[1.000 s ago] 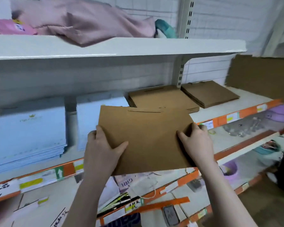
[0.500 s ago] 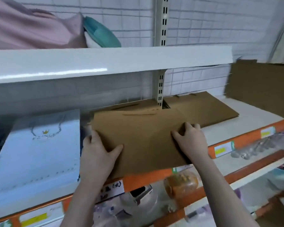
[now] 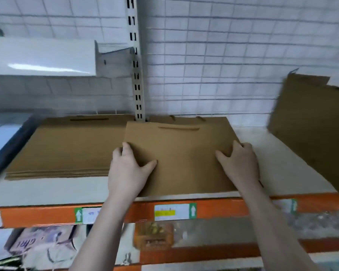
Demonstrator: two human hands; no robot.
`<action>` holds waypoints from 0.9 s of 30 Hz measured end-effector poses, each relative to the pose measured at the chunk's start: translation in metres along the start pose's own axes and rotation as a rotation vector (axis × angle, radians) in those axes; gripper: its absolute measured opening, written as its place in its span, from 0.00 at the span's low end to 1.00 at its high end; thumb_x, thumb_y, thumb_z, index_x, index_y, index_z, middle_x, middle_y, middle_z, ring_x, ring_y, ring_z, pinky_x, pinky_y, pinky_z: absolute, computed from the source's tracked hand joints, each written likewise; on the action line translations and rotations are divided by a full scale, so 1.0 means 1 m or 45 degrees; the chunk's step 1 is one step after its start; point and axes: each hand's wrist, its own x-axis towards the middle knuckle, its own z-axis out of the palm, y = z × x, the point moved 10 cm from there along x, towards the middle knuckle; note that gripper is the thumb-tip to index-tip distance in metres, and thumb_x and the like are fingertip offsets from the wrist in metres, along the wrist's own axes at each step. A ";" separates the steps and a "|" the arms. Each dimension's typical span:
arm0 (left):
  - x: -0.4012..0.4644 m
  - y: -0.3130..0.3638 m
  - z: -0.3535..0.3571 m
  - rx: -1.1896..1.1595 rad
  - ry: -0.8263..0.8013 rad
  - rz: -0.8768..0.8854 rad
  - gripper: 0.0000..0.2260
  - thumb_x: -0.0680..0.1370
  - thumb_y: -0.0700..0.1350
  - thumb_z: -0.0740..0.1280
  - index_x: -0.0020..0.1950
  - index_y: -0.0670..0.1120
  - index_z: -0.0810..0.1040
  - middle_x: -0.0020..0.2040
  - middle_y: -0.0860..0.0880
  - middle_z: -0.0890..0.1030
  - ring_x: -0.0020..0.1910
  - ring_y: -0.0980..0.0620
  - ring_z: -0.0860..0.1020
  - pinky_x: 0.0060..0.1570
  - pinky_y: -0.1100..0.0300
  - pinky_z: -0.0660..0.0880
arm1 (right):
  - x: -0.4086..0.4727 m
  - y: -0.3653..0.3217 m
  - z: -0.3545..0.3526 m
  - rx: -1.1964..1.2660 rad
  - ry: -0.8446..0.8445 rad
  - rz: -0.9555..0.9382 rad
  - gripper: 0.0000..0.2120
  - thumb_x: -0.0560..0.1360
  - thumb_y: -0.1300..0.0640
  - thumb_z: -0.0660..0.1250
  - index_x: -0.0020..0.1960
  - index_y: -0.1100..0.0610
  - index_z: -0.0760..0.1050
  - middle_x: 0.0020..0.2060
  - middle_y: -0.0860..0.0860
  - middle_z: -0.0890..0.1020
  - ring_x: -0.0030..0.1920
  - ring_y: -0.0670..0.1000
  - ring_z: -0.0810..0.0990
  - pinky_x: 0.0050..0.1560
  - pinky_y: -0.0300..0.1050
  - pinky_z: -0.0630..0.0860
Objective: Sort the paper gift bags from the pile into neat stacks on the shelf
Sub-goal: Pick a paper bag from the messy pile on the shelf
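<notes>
grip: my left hand and right hand clasp the kraft gift bag by its side edges
risk: uneven release skews it off the right stack, 12 o'clock

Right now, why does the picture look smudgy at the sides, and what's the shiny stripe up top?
Head view: motion blur smears the standing brown bag at right; glare streaks the white upper shelf; the wide lens bends the wire grid; both hands look fairly sharp.
</notes>
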 end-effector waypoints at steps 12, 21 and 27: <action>0.042 0.048 0.061 0.062 0.020 -0.007 0.38 0.71 0.56 0.71 0.73 0.39 0.62 0.68 0.40 0.68 0.67 0.40 0.66 0.66 0.51 0.64 | 0.092 0.038 0.021 0.011 -0.109 0.037 0.21 0.75 0.47 0.62 0.58 0.63 0.71 0.58 0.60 0.71 0.58 0.61 0.71 0.54 0.50 0.69; 0.079 0.041 0.088 0.084 0.008 -0.027 0.38 0.72 0.55 0.71 0.75 0.39 0.59 0.71 0.40 0.66 0.69 0.41 0.64 0.68 0.51 0.62 | 0.120 0.037 0.053 -0.008 -0.158 0.050 0.21 0.76 0.47 0.62 0.60 0.62 0.70 0.58 0.60 0.71 0.59 0.61 0.71 0.54 0.49 0.69; 0.086 0.028 0.103 0.107 -0.054 -0.066 0.37 0.75 0.56 0.67 0.76 0.40 0.57 0.74 0.41 0.62 0.71 0.42 0.64 0.66 0.53 0.63 | 0.117 0.037 0.069 -0.069 -0.166 0.050 0.22 0.77 0.46 0.60 0.63 0.62 0.68 0.60 0.60 0.71 0.59 0.59 0.72 0.52 0.48 0.70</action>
